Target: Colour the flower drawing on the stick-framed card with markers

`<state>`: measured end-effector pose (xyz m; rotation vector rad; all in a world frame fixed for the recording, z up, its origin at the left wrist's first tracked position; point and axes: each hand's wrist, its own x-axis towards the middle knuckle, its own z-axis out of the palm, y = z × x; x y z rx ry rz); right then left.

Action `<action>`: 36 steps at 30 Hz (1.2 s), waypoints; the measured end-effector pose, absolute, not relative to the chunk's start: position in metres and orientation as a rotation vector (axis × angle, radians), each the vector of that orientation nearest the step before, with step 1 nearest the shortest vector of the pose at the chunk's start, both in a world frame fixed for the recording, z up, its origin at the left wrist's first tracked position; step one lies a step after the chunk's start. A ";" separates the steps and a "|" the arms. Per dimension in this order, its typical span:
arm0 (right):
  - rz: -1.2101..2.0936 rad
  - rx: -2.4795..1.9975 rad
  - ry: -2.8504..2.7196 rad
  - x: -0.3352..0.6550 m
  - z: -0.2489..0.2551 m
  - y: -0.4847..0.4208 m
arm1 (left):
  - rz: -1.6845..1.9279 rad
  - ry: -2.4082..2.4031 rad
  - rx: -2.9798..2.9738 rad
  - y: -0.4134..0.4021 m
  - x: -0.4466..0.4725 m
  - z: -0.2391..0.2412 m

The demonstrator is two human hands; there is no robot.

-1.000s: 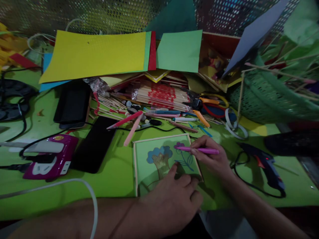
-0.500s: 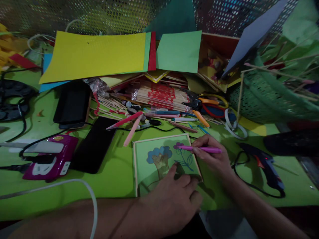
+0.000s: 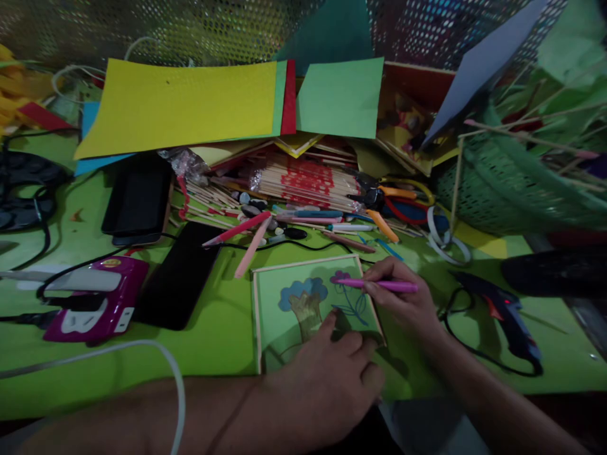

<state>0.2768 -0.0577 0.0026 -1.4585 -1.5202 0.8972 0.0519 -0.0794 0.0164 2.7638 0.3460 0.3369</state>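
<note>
A small framed green picture lies on the green table, showing a blue-topped tree and a purple flower with a blue stem. My right hand is closed on a pink marker, whose tip touches the purple flower. My left hand rests flat on the picture's lower part, fingers spread and pressing it down.
Behind the picture lie loose markers, a bundle of wooden sticks, scissors and coloured paper sheets. Two black phones and a purple device lie left. A glue gun and a green basket are right.
The marker in my right hand shifted very slightly over the purple flower. My left hand stays put on the picture.
</note>
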 end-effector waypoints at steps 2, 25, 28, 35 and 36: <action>0.896 -1.460 -1.529 0.275 0.004 -0.057 | 0.337 0.345 2.758 -0.079 0.052 0.016; 0.951 -1.486 -1.333 0.285 -0.001 -0.062 | 0.340 0.373 2.782 -0.078 0.052 0.014; 0.935 -1.507 -1.374 0.283 0.001 -0.063 | 0.318 0.368 2.804 -0.077 0.052 0.014; 0.893 -1.487 -1.491 0.280 0.001 -0.061 | 0.363 0.385 2.806 -0.077 0.052 0.014; 0.891 -1.486 -1.495 0.280 0.001 -0.061 | 0.361 0.386 2.804 -0.077 0.052 0.014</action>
